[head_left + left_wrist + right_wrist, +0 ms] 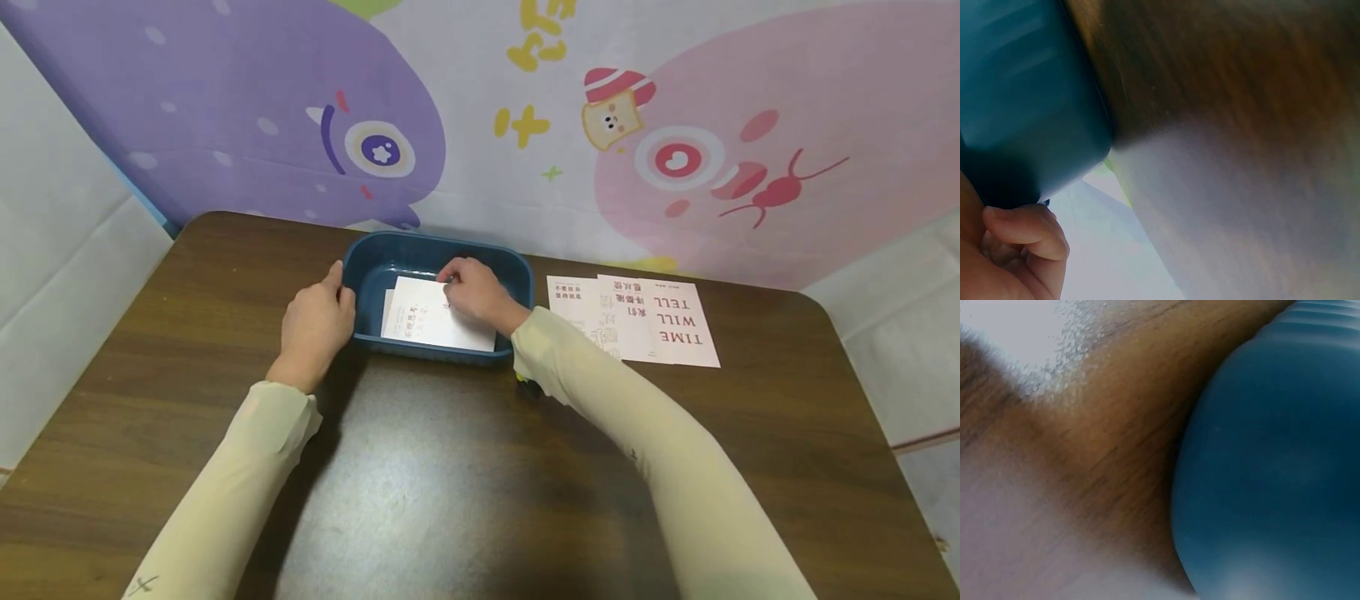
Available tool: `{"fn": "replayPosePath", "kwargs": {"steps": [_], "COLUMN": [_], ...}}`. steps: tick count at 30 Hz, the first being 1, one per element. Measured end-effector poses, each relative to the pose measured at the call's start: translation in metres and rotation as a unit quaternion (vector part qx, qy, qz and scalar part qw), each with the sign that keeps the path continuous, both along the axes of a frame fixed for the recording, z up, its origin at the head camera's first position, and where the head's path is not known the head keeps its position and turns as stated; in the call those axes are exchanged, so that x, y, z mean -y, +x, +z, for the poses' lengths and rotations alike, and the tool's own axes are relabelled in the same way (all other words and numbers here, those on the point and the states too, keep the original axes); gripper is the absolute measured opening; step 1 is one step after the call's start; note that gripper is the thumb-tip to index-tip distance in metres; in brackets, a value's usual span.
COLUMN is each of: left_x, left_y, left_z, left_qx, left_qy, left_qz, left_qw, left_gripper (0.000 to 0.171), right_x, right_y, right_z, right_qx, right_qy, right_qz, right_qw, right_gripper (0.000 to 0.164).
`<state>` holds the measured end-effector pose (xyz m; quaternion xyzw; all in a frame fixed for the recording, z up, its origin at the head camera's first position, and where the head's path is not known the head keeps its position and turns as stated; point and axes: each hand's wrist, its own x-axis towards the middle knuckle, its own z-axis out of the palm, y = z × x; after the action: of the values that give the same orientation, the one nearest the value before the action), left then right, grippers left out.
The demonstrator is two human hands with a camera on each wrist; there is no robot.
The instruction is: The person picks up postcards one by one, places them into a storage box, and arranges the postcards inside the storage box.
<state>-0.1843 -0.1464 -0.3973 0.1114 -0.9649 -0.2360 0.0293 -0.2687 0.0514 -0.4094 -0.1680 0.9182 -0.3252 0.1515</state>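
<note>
A dark blue plastic basin (pixel 442 357) stands at the back of the table in the head view. My left hand (pixel 315 329) grips its left end, the thumb near the rim; in the left wrist view, curled fingers (pixel 1032 231) lie against the basin's wall (pixel 1029 106). Over the basin, my right hand (pixel 480 292) pinches the upper edge of a white printed card (pixel 431 317). This card lies in the basin on top of at least one other card (pixel 387 312). In the right wrist view only the basin's outer wall (pixel 1272 469) shows, not the hand.
Several overlapping printed cards (pixel 686 321) lie on the brown wooden table (pixel 420 483) to the basin's right. A small black and yellow object (pixel 529 387) is partly hidden under the right sleeve. A cartoon-printed cloth (pixel 480 150) hangs behind the table.
</note>
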Motion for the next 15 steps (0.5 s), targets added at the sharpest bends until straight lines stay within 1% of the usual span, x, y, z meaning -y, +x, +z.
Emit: {"fn": "replayPosePath", "kwargs": {"steps": [6,15], "left_x": [0.0001,-0.0008], "left_y": [0.0006,0.0008], "left_z": [-0.0001,0.0007], "left_qx": [-0.004,-0.008], "left_qy": [0.001,0.0], "left_qz": [0.0,0.001], "left_qw": [1.0,1.0], "left_gripper": [0.049,0.048], "right_x": [0.001,0.0013], "right_y": [-0.0015,-0.0019], "right_z": [-0.0056,-0.0081], "right_qx": [0.002,-0.001], "right_qy": [0.01,0.016], "right_qz": [0.011,0.022], "right_qw": [1.0,1.0], "right_gripper": [0.023,0.023]}}
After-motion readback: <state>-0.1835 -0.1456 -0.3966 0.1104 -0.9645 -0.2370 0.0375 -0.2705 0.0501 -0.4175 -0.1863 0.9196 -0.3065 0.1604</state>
